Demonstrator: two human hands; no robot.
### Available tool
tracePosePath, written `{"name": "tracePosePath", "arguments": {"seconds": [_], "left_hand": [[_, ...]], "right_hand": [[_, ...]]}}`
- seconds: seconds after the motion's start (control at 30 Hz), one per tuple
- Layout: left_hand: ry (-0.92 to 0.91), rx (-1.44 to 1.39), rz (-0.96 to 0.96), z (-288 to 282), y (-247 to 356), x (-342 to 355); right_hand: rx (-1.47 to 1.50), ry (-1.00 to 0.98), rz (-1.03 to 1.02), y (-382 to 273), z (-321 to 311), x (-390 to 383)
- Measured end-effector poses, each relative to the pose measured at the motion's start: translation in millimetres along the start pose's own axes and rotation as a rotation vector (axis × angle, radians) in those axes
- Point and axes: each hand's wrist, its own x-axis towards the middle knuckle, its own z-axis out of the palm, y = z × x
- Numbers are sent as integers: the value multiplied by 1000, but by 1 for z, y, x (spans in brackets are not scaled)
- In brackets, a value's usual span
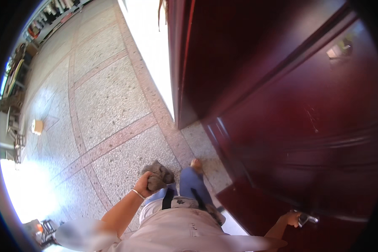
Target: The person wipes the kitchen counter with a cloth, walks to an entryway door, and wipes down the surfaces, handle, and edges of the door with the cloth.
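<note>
A crumpled grey-brown cloth (pixel 158 175) is bunched in my left hand (pixel 143 184), held in front of my left thigh. My fingers are closed round its near side. Out to the lower right, my right hand (pixel 293 219) grips a shiny metal door handle (pixel 307 219). The handle sits on a dark red, glossy door (pixel 306 155) that fills the right side of the view. Part of the handle is hidden by my fingers.
A dark red door frame (pixel 178 63) rises ahead, beside a bright opening (pixel 149 38). Speckled stone floor (pixel 109 96) with pinkish bands spreads left. A small round pale stool-like object (pixel 37 127) stands there. Shelves and furniture (pixel 17 88) line the far left; hanging clothes (pixel 46 17) are at the back.
</note>
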Motion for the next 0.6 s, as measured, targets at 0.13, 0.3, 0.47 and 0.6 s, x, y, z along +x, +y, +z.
{"name": "tracePosePath", "arguments": {"seconds": [0.13,0.3,0.47,0.6], "left_hand": [[37,-17,-70,6,-10,-5],[-29,-30,-109,45,-2,-17],[-148,-14,62,78,0,-20],[-113,-79,158,90,-5,-30]], "right_hand": [[150,155,-30,-103,-29,-74],[-73,89,-121,-100,11,2],[120,-787,-227,-138,63,103],[283,-761,461,-159,159,123]]}}
